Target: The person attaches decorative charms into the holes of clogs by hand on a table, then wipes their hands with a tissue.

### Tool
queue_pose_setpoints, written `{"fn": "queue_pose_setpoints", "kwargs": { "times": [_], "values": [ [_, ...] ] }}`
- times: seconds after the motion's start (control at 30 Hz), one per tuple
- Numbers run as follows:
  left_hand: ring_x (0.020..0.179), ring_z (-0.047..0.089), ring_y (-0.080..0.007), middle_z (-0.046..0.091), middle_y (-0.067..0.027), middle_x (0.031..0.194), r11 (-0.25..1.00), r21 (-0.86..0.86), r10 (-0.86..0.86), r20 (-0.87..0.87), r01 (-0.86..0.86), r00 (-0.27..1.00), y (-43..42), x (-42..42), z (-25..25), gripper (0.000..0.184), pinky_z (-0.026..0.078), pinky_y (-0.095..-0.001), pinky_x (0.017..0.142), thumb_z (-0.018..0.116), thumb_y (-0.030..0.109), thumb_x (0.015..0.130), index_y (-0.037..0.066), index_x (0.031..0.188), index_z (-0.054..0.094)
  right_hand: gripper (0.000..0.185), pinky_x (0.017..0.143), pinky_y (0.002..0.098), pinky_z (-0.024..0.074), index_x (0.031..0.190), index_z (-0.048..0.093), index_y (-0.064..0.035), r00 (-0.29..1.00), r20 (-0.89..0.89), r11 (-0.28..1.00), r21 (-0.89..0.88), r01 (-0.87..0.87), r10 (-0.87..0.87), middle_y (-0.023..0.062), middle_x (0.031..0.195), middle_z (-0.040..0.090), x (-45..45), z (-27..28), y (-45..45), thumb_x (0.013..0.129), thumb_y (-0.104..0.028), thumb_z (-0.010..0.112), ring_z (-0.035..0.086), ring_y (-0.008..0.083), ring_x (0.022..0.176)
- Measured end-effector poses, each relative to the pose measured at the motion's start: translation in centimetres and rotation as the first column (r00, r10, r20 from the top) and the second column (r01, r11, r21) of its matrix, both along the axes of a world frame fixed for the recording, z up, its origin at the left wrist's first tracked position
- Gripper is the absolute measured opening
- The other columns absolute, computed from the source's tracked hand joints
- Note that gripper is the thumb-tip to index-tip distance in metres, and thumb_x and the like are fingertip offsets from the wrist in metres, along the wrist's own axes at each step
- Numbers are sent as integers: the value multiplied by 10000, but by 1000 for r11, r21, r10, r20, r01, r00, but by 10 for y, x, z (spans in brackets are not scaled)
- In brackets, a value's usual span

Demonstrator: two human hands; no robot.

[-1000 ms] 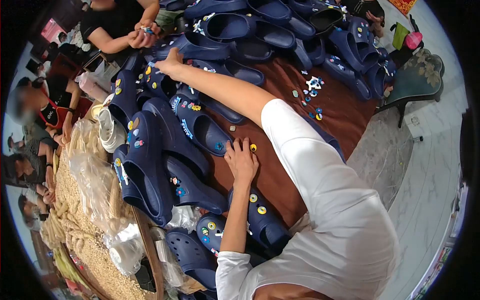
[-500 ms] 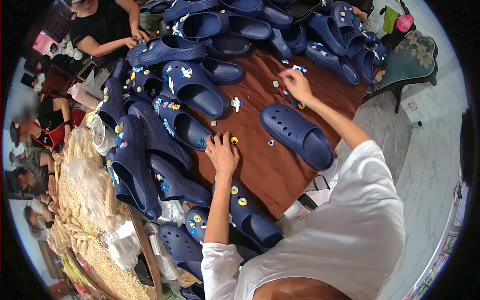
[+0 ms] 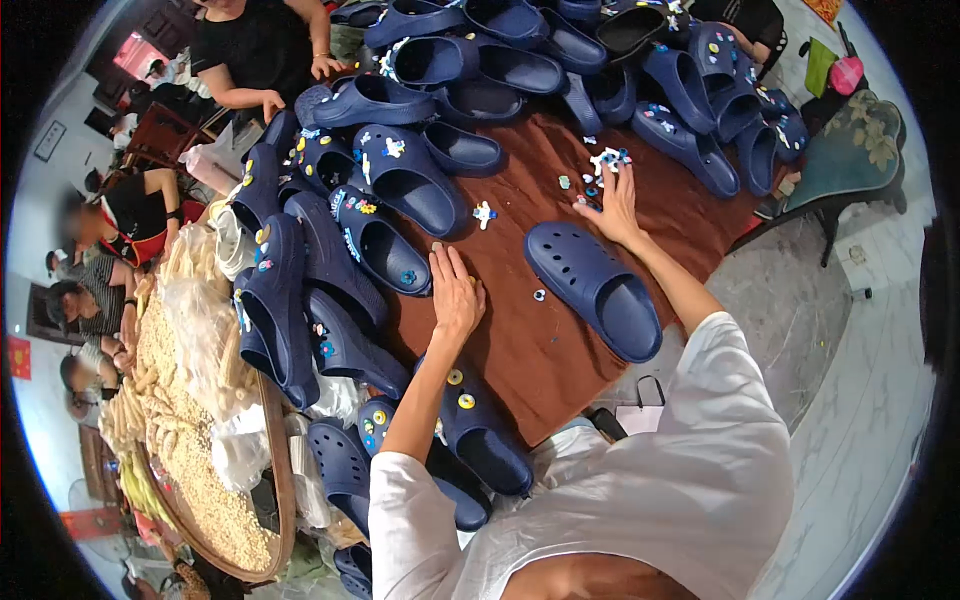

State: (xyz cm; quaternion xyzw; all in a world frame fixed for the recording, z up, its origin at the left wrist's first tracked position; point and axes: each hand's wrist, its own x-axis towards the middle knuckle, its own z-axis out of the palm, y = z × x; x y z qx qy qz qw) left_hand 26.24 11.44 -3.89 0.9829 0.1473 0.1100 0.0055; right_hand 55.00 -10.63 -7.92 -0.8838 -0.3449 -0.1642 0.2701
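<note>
The splayed right hand (image 3: 617, 213) is touching shoe charms (image 3: 604, 160) beside an undecorated clog (image 3: 572, 262); the flat left hand (image 3: 458, 300) is resting by decorated clogs (image 3: 373, 238).

A plain navy clog (image 3: 594, 290) sits sole down on the brown cloth (image 3: 530, 370), its vented toe pointing inward and its heel by the near edge; its upper bears no charms. Beyond the toe, inward from the right edge, lies a loose cluster of small shoe charms (image 3: 608, 160), mostly white and blue. A white figure charm (image 3: 485, 214) lies apart, nearer the left edge. A round charm (image 3: 540, 295) rests just left of the plain clog. Toward the left edge, a decorated clog (image 3: 390, 248) sits upright, carrying blue lettering and flowers.
</note>
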Motion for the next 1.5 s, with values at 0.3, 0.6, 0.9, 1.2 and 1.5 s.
{"fn": "queue_pose_setpoints", "kwargs": {
  "times": [0.3, 0.6, 0.9, 1.2, 1.5],
  "values": [
    [1355, 290, -540, 243, -427, 1464, 938, -246, 306, 250, -245, 919, 6, 39, -46, 755, 276, -532, 1144, 613, 219, 914, -215, 1403, 236, 823, 1095, 558, 290, 1369, 500, -25, 988, -45, 989, -16, 149, -149, 269, 1360, 474, 72, -14, 38, 829, -626, 650, 345, 483, 1318],
    [1151, 463, -390, 507, -190, 1227, 910, -287, 396, 382, -300, 835, -13, 47, -44, 359, 411, -520, 918, 631, 108, 880, 20, 1218, 544, 424, 864, 487, 456, 1161, 665, -145, 991, 50, 992, 4, -125, 125, 117, 1170, 539, 17, 11, 45, 846, -426, 707, 525, 359, 1045],
    [784, 621, -402, 531, -178, 989, 936, -320, 255, 335, -145, 907, -7, 42, -42, 114, 512, -490, 637, 549, 157, 962, 57, 1014, 535, 247, 751, 479, 469, 1021, 637, -144, 975, 65, 974, -88, -208, 214, 109, 1074, 536, 27, 15, 30, 838, -292, 712, 572, 336, 960],
    [715, 695, -322, 608, -172, 1042, 969, -235, 134, 233, -78, 963, 1, 97, -24, 234, 578, -398, 559, 524, 222, 979, 24, 1103, 510, 206, 708, 469, 506, 997, 638, -143, 995, 87, 998, 26, -60, 58, 116, 995, 536, 18, 3, 9, 845, -272, 692, 613, 334, 863],
    [746, 722, -312, 612, -220, 1072, 942, -224, 261, 17, -251, 965, -7, 147, -42, 343, 606, -359, 580, 528, 139, 946, -60, 1213, 444, 159, 637, 437, 526, 968, 631, -127, 975, 208, 996, 17, -82, 77, 118, 890, 537, 11, 12, 11, 849, -208, 698, 629, 324, 756]
  ]
}}
